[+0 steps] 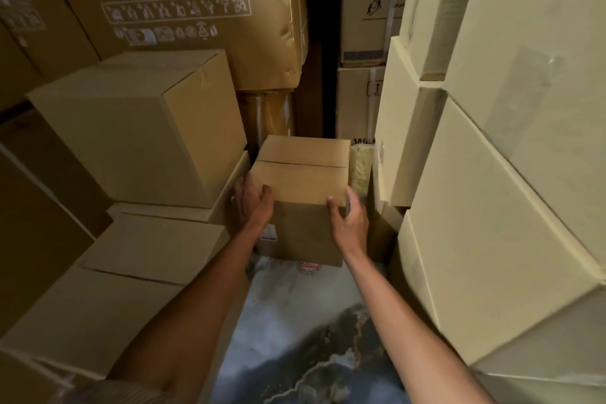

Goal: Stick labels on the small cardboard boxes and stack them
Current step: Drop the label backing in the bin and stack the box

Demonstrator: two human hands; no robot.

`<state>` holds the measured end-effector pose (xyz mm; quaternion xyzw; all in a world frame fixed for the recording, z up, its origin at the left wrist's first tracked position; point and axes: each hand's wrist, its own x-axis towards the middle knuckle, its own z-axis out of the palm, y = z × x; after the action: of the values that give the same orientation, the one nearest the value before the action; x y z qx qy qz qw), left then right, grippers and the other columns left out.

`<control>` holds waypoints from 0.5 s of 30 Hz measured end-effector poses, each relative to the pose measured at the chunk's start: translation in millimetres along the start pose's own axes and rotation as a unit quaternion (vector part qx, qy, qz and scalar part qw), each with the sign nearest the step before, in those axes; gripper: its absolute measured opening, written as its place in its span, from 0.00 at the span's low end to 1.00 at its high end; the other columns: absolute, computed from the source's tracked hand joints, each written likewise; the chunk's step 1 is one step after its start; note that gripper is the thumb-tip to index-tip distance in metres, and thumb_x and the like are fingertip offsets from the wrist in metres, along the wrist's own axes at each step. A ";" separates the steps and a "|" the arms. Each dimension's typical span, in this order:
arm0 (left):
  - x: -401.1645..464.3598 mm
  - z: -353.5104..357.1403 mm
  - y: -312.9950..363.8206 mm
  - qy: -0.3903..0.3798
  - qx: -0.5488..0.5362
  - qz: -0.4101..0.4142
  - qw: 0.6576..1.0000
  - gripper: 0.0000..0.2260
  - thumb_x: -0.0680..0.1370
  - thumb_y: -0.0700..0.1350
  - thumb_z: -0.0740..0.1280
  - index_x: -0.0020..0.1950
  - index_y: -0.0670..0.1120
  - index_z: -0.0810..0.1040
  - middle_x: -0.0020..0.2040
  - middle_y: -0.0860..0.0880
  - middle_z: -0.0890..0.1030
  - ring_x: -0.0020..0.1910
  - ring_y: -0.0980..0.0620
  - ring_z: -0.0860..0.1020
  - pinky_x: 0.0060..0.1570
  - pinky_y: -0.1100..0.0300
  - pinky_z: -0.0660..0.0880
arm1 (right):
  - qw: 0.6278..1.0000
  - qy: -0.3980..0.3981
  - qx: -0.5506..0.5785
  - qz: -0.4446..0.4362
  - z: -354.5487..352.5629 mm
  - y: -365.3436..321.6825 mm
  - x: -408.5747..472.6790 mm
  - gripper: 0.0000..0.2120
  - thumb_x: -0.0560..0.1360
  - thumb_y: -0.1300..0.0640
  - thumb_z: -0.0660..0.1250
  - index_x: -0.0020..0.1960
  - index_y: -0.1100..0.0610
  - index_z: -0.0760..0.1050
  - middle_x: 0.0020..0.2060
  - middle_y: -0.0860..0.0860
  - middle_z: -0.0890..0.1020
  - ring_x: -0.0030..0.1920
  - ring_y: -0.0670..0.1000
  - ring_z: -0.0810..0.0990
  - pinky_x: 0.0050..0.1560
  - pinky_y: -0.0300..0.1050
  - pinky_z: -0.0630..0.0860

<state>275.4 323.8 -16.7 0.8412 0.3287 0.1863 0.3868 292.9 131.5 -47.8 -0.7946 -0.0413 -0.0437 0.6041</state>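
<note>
Gripping the small cardboard box from both sides, I have my left hand curled on its near left corner, thumb lying on the top, and my right hand clamped on its near right corner. My hands are apart, the box's width between them. It is plain brown, its top flaps closed along a dark centre seam, with no label on the faces I see. It sits above another brown box whose front has a small white sticker low on the left. The aisle is tight: a big brown carton on a stack crowds the left edge, and pale cream cartons wall the right, near my right wrist. Grey concrete floor lies open below my forearms. Behind the box stands a taped bundle; tall printed cartons rise farther back. All the cartons are closed, their contents hidden.
</note>
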 end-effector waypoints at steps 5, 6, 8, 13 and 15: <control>17.8 -5.1 1.0 -0.055 0.106 0.012 0.993 0.21 0.80 0.49 0.67 0.72 0.45 0.74 0.75 0.39 0.66 0.72 0.37 0.67 0.72 0.48 0.65 | 0.999 -0.010 -0.014 0.031 3.8 -12.9 12.9 0.26 0.83 0.51 0.66 0.79 0.52 0.65 0.74 0.53 0.72 0.74 0.55 0.70 0.70 0.48 0.68; 16.8 -5.7 0.4 -0.061 0.117 0.011 0.991 0.20 0.79 0.49 0.67 0.70 0.45 0.75 0.73 0.39 0.68 0.70 0.37 0.69 0.71 0.48 0.66 | 0.999 -0.017 -0.018 0.033 3.3 -13.8 12.4 0.26 0.83 0.53 0.66 0.79 0.52 0.66 0.74 0.54 0.72 0.74 0.55 0.70 0.70 0.47 0.69; 9.8 -8.2 0.2 -0.061 0.121 0.006 0.991 0.19 0.79 0.49 0.67 0.69 0.45 0.76 0.71 0.39 0.69 0.68 0.36 0.70 0.68 0.47 0.68 | 0.999 -0.026 -0.019 0.038 0.4 -16.1 7.9 0.26 0.83 0.56 0.66 0.79 0.53 0.65 0.74 0.54 0.72 0.74 0.55 0.70 0.69 0.47 0.69; -21.2 -16.6 -8.8 -0.075 0.092 0.012 0.993 0.20 0.78 0.50 0.70 0.68 0.46 0.77 0.72 0.42 0.68 0.68 0.36 0.71 0.67 0.47 0.71 | 0.998 -0.009 -0.018 0.061 -12.4 -18.8 -14.6 0.27 0.83 0.58 0.66 0.80 0.54 0.64 0.75 0.54 0.71 0.76 0.55 0.69 0.72 0.47 0.67; -37.1 -20.0 -15.4 -0.082 0.094 0.028 0.992 0.21 0.77 0.51 0.71 0.69 0.47 0.78 0.72 0.42 0.68 0.68 0.37 0.72 0.68 0.48 0.70 | 0.998 0.004 -0.024 0.064 -20.9 -15.9 -28.4 0.27 0.82 0.58 0.66 0.80 0.53 0.65 0.75 0.54 0.71 0.75 0.56 0.69 0.72 0.49 0.67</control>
<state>231.2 315.9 -18.2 0.8953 0.2882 0.0955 0.3260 262.4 115.2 -30.4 -0.8099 0.0134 -0.0093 0.5864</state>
